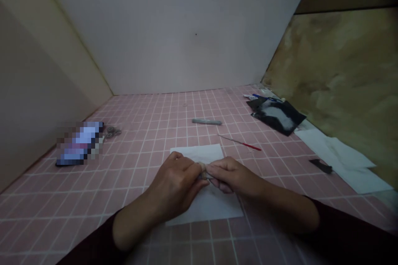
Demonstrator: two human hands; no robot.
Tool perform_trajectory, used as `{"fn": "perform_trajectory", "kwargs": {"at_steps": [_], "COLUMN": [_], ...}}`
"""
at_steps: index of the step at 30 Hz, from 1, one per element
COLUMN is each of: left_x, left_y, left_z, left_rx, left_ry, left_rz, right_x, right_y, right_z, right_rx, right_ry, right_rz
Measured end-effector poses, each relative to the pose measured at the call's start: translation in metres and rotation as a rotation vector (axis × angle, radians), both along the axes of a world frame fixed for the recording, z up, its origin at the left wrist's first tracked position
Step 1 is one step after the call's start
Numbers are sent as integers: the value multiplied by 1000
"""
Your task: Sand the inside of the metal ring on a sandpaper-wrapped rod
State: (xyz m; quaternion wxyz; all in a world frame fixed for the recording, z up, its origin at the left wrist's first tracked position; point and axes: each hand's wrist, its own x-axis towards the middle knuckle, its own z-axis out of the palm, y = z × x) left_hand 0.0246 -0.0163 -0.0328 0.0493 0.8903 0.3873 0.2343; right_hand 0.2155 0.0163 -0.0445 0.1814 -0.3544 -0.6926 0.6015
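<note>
Grip: left hand (174, 186) and right hand (231, 176) both closed, pinching a small pale bundle (202, 170) between the fingers; can't really tell what it is
Under the hands: white paper sheet (207, 209); bundle sits just above it
12 o'clock: grey stick (207, 121)
1 o'clock: thin red-handled pick (241, 143)
2 o'clock: black pouch (276, 115) with white fluff on it
10 o'clock: blurred pixelated item (79, 144)
Surface: pink grid-lined tiles (130, 161)

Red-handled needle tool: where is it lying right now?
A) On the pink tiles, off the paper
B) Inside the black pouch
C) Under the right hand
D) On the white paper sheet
A. The red-handled needle tool lies on the pink tiles, past the far right corner of the white paper sheet.
</note>
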Motion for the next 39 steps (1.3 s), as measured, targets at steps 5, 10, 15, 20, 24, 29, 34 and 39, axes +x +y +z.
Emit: {"fn": "perform_trajectory", "kwargs": {"at_steps": [5, 10, 15, 20, 24, 29, 34, 39], "left_x": [-10, -23, -10, 2, -8, -22, -8, 1], "left_y": [2, 9, 4, -4, -1, 7, 4, -1], "left_z": [12, 21, 9, 2, 13, 23, 7, 0], "left_rx": [-353, -966, -293, 121, -260, -943, -261, 65], "left_ry": [-87, -194, -81, -66, -113, -186, -78, -77], "left_rz": [-69, -282, -87, 5, -49, -300, -52, 9], "right_x": [1, 0, -1, -1, 2, 2, -2, 0], "right_y": [-12, -22, -10, -2, -13, -23, -9, -1], "right_z": [4, 4, 1, 1, 5, 3, -2, 4], "right_rx": [671, 1276, 565, -64, 626, 1209, 452, 18], "right_ry": [-50, -45, -56, 33, -8, -19, -18, 15], "right_rz": [13, 99, -4, -12, -16, 106, -21, -23]}}
